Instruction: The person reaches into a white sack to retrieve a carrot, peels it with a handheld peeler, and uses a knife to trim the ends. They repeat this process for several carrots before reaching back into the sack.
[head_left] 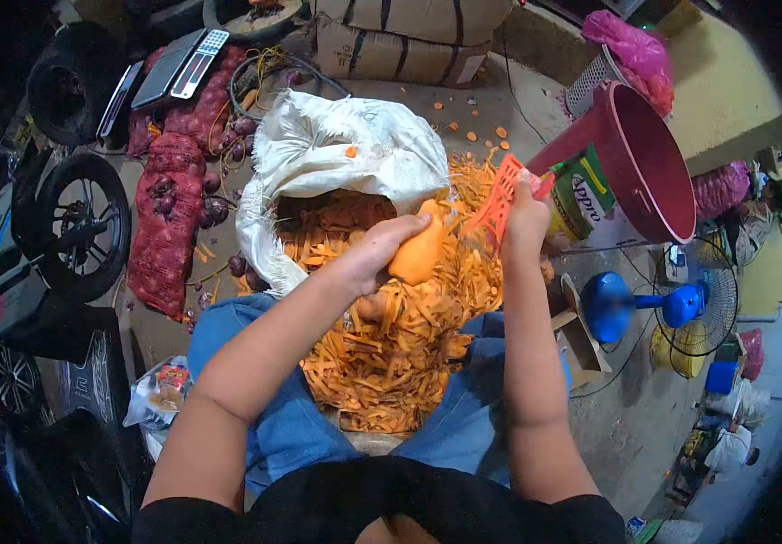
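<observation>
Head view shows the left hand [374,256] gripping a carrot [418,252] over the peel pile [391,354], its long axis pointing away from the person, while the right hand [525,222] clenches an orange peeler [500,201] beside it.

Light comes from overhead, warm and bright on the heap of orange peelings [391,354] and the white sack [345,145]. The left side by the tyres [78,227] sinks into gloom. The view bulges like a fisheye, corners black. The carrot [418,254] in the left hand [382,247] looks sharp; the peeler [500,201] in the right hand [525,218] smears slightly.
</observation>
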Demonstrator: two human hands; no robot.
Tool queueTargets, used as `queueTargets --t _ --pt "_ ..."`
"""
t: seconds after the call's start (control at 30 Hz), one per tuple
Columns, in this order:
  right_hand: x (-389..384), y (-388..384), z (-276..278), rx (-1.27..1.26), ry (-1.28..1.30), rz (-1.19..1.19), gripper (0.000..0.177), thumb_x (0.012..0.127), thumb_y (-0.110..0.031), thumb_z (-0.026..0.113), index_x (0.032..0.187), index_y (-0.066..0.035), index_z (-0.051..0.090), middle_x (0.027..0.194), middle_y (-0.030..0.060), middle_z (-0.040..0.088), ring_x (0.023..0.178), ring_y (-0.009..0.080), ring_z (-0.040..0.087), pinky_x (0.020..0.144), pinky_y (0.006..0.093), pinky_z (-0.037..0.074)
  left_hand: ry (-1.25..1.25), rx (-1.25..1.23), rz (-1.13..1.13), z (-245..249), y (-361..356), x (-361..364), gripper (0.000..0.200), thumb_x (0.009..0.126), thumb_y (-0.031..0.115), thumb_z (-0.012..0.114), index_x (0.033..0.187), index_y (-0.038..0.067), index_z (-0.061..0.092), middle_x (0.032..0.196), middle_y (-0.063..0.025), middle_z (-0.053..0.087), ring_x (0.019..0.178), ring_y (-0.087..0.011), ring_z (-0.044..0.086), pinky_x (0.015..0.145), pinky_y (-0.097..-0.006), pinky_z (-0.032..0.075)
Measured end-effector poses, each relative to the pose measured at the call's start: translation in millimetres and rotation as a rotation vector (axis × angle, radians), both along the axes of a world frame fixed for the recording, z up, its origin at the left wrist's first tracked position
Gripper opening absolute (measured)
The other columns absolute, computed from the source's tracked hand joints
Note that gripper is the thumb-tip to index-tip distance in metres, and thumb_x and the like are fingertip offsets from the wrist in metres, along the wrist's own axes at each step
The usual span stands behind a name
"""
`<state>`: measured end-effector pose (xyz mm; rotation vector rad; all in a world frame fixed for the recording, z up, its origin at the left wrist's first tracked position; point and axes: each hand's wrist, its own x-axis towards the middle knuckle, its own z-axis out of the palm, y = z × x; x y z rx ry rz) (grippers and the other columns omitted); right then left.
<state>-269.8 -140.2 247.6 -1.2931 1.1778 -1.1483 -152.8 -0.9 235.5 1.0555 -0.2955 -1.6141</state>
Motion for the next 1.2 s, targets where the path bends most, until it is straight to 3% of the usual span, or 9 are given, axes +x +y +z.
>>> queueTargets --t 0.07,0.13,0.2,0.27,0.3,0.4,0.57,0.63,1.2 --pt "-1 4 2 -0.145 0.071 0.123 0.024 0.079 -0.019 0.046 0.067 0.001 0.045 0.054 0.0014 0.042 0.051 0.0104 0.037 0.046 0.0286 0.032 -0.07 -0.033 0.018 4 1 5 0.036 0.077 0.031 0.048 0.1 0.003 0.045 0.088 -0.0049 0.051 0.078 -0.0122 0.051 0.066 -0.0259 0.044" --pt "-4 12 13 -0.215 0.445 0.438 0.021 0.078 -0.02 0.046 0.07 -0.001 0.046 0.054 0.0059 0.043 0.052 0.0118 0.039 0.048 0.0283 0.034 -0.276 -0.14 -0.026 5 -1 11 0.04 0.075 0.028 0.052 0.103 0.001 0.042 0.089 -0.0029 0.049 0.079 -0.0109 0.049 0.068 -0.0247 0.042" --pt "-8 21 16 -0.255 0.514 0.484 0.019 0.077 -0.02 0.046 0.074 -0.002 0.047 0.057 0.0124 0.046 0.052 0.0179 0.044 0.05 0.0299 0.036 -0.223 -0.163 -0.017 8 1 16 0.046 0.07 0.024 0.059 0.106 0.001 0.039 0.091 -0.0026 0.048 0.081 -0.01 0.047 0.07 -0.0235 0.039" --pt "-11 28 26 -0.245 0.741 0.631 0.018 0.077 -0.02 0.046 0.075 -0.002 0.049 0.062 0.0161 0.05 0.054 0.0259 0.048 0.051 0.0323 0.037 -0.655 -0.252 -0.024 15 5 19 0.051 0.064 0.022 0.065 0.103 -0.001 0.042 0.087 -0.0047 0.05 0.077 -0.0088 0.047 0.068 -0.0223 0.039" --pt "-13 28 23 -0.211 0.777 0.681 0.016 0.073 -0.018 0.049 0.078 -0.003 0.05 0.066 0.0182 0.052 0.06 0.0315 0.051 0.053 0.0359 0.039 -0.67 -0.279 0.031 12 4 20 0.048 0.063 0.018 0.066 0.1 -0.001 0.044 0.085 -0.0042 0.05 0.076 -0.0086 0.046 0.067 -0.0218 0.039" --pt "-19 33 6 -0.493 0.82 0.668 0.016 0.072 -0.017 0.05 0.074 -0.001 0.047 0.059 0.0183 0.049 0.056 0.0317 0.048 0.051 0.0361 0.037 -0.59 -0.295 -0.02 15 4 23 0.046 0.063 0.018 0.066 0.099 -0.001 0.045 0.085 -0.004 0.05 0.076 -0.0085 0.047 0.068 -0.0216 0.039" --pt "-18 47 11 -0.512 0.944 0.704 0.016 0.063 -0.009 0.051 0.077 -0.003 0.047 0.062 0.0189 0.051 0.063 0.0348 0.05 0.055 0.0411 0.038 -0.451 -0.298 -0.004 19 0 19 0.047 0.062 0.015 0.066 0.101 0.0 0.044 0.088 -0.0037 0.051 0.079 -0.009 0.047 0.072 -0.0217 0.038" --pt "-18 48 7 -0.639 0.856 0.668 0.022 0.065 -0.025 0.056 0.067 -0.006 0.046 0.055 0.0166 0.052 0.053 0.0331 0.052 0.048 0.0409 0.041 -0.423 -0.318 -0.024 18 -2 17 0.049 0.062 0.013 0.066 0.103 0.0 0.043 0.09 -0.0037 0.051 0.081 -0.0093 0.048 0.073 -0.0219 0.038" --pt "-19 45 9 -0.735 0.861 0.687 0.024 0.063 -0.026 0.057 0.066 -0.006 0.046 0.053 0.0141 0.052 0.05 0.0304 0.053 0.045 0.0388 0.041 -0.467 -0.392 -0.099 21 -1 20 0.078 0.051 0.015 0.073 0.116 0.001 0.03 0.11 -0.0049 0.041 0.101 -0.0129 0.039 0.087 -0.026 0.03"
